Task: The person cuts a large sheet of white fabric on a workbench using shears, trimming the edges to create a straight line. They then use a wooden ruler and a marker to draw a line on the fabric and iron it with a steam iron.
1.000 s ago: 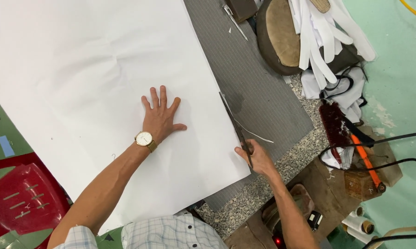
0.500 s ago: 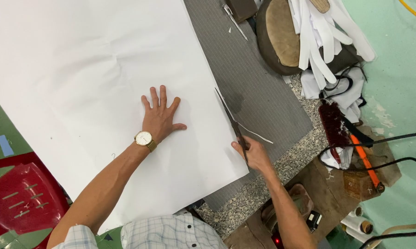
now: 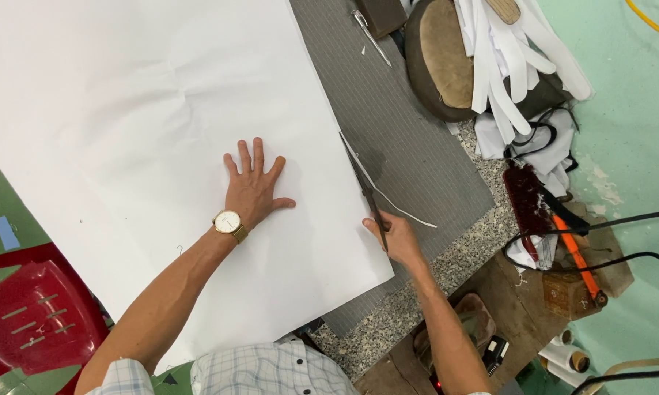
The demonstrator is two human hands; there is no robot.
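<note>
Head view: one look down at a work table.
Left hand (image 3: 252,188): fingers spread wide, pressed flat on the white sheet (image 3: 146,139), gold watch (image 3: 228,222) on the wrist.
Right hand (image 3: 393,238): fingers closed around the scissors (image 3: 364,189) at the sheet's right edge.
Scissors: blades along that edge, thin white strip (image 3: 391,202) curling off beside them.
Sheet: lies over the grey mat (image 3: 402,132).

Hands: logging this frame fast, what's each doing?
Left hand: open, flat on large white sheet.
Right hand: closed on long dark cutting tool.
</note>
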